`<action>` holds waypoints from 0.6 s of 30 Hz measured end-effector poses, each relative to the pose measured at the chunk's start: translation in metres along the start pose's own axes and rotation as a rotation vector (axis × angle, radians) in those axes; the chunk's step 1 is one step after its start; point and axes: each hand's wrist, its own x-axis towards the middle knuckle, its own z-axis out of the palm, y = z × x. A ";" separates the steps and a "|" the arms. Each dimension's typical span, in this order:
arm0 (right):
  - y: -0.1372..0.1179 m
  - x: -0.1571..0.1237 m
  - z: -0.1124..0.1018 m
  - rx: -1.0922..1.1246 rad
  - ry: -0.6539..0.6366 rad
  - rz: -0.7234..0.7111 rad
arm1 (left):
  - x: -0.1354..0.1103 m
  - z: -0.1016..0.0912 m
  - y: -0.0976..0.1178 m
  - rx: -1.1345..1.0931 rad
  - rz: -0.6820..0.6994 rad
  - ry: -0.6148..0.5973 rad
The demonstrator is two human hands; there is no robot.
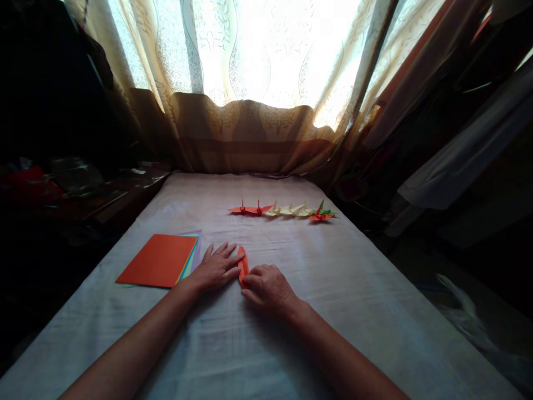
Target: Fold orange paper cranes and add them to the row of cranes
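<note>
A narrow folded strip of orange paper (243,265) lies on the white sheet (266,344) between my hands. My left hand (217,268) rests flat with its fingers spread, and its fingertips touch the strip's left side. At the strip's near end, my right hand (268,286) has its fingers curled together, pinching the paper. Part of that end is hidden under the right fingers. Left of my left hand is a stack of square coloured paper (156,260), orange on top, with yellow, blue, green and purple edges showing.
Toward the back stands a row of folded paper cranes: red ones (250,209), cream ones (290,210), an orange one (320,215) and a green one (327,211). A patterned curtain (250,125) hangs beyond the far edge. Hanging cloth (449,166) is at the right.
</note>
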 end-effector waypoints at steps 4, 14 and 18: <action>0.017 0.023 -0.005 0.006 0.100 0.092 | -0.002 0.006 0.005 -0.012 -0.034 0.047; 0.023 0.013 0.021 0.161 0.146 -0.151 | -0.004 0.003 0.002 -0.082 -0.005 0.018; 0.025 0.012 0.024 0.209 0.190 -0.130 | -0.006 0.006 0.002 -0.077 -0.004 0.035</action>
